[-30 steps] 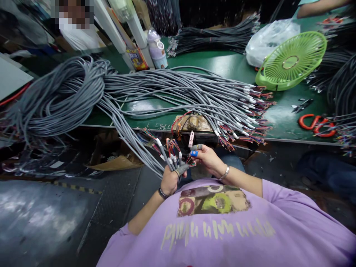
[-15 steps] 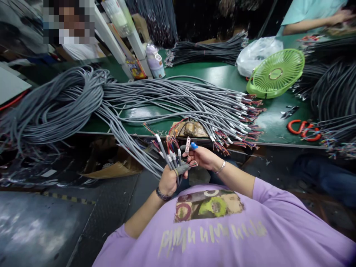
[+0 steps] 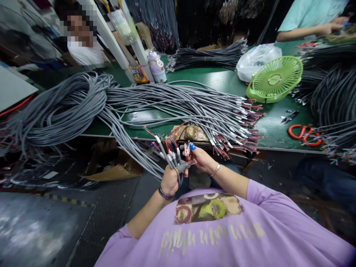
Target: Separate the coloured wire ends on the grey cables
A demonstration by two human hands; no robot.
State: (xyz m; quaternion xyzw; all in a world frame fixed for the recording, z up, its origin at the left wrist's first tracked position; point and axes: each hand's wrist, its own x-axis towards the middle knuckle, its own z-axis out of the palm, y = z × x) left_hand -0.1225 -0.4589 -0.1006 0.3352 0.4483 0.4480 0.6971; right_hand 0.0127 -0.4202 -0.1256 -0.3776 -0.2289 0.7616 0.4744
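Note:
My left hand [image 3: 170, 178] is closed around a handful of grey cables [image 3: 144, 157], their stripped ends fanning upward with coloured wires [image 3: 170, 144]. A grey cot covers one of its fingers. My right hand [image 3: 200, 159] pinches a small pale pink tool [image 3: 187, 149] right at those wire ends; a blue cot covers one fingertip. Both hands are held in front of my purple shirt, below the table edge.
A large bundle of grey cables [image 3: 155, 100] sprawls across the green table [image 3: 222, 76]. A green fan [image 3: 274, 79], red scissors [image 3: 304, 132], a plastic bag [image 3: 257, 59] and black cable bundles [image 3: 333, 96] lie to the right. Two other people sit across the table.
My right hand has drawn closer to the wire ends held in my left hand, and the pink tool now sits lower among them. The view has tilted slightly.

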